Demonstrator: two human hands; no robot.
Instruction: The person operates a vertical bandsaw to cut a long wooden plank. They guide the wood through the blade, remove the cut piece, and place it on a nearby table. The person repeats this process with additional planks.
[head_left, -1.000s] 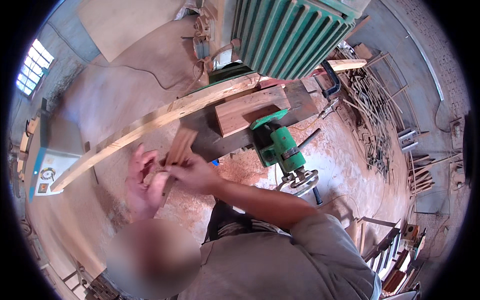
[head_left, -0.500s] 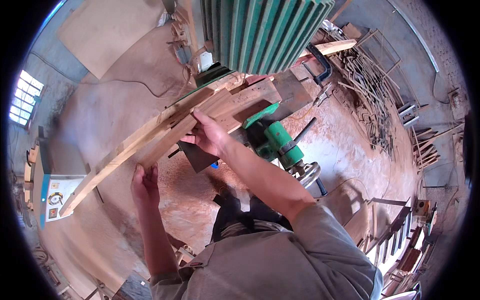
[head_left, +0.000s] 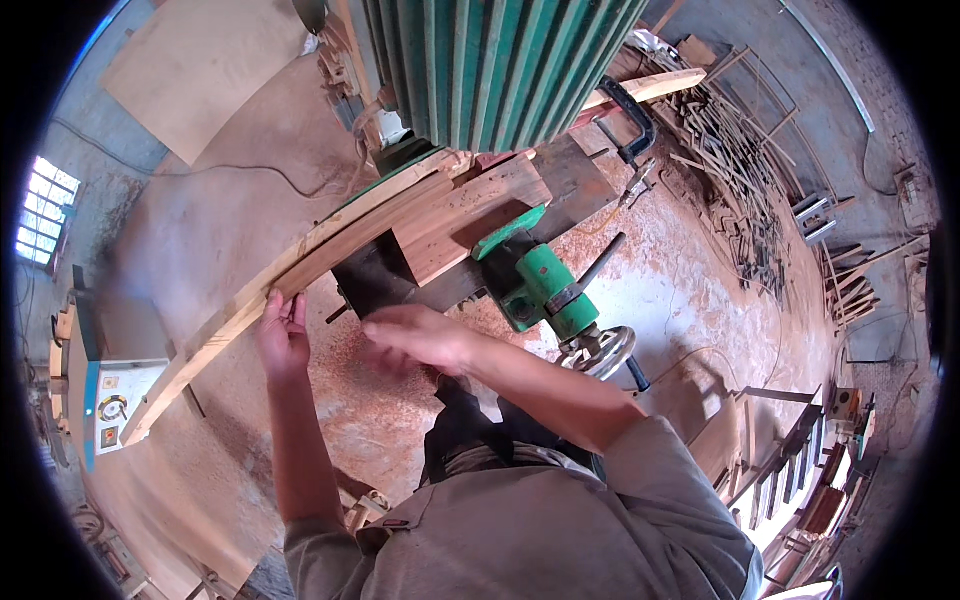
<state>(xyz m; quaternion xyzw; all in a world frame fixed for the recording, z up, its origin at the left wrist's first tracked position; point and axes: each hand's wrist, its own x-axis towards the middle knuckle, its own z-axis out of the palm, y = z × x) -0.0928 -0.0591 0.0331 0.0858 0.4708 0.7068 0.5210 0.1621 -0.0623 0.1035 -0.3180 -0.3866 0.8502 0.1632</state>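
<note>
Workpiece: reddish-brown wooden strip (head_left: 365, 228), laid lengthwise along the near side of a long pale beam (head_left: 225, 312); its left end is met by the left hand, its right part is set beside a wood block (head_left: 470, 222).
Left hand (head_left: 284, 342): raised to the strip's left end, fingertips touching its near edge; whether the end is pinched or merely pressed cannot be told.
Right hand (head_left: 418, 338): held apart from the strip, just beside the near edge of a dark metal table (head_left: 365, 285); fingers loosely spread, blurred, nothing seen between them.
Block: pale reddish, borne on the metal table, overlapped at its near side by a green clamp plate (head_left: 508, 232).
Clamp: green cylinder (head_left: 560, 290), fitted with a dark lever (head_left: 602, 262) and a metal handwheel (head_left: 608, 352).
Housing: green, ribbed casing (head_left: 490, 75), placed above the beam and partly hiding it.
Fastening: black C-shaped clamp (head_left: 640, 128), fixed near the beam's far right end.
Control box (head_left: 118, 405): pale face with round dial, stood near the beam's left end.
Offcuts: heap of thin wooden strips (head_left: 735, 190), piled on the floor at right.
</note>
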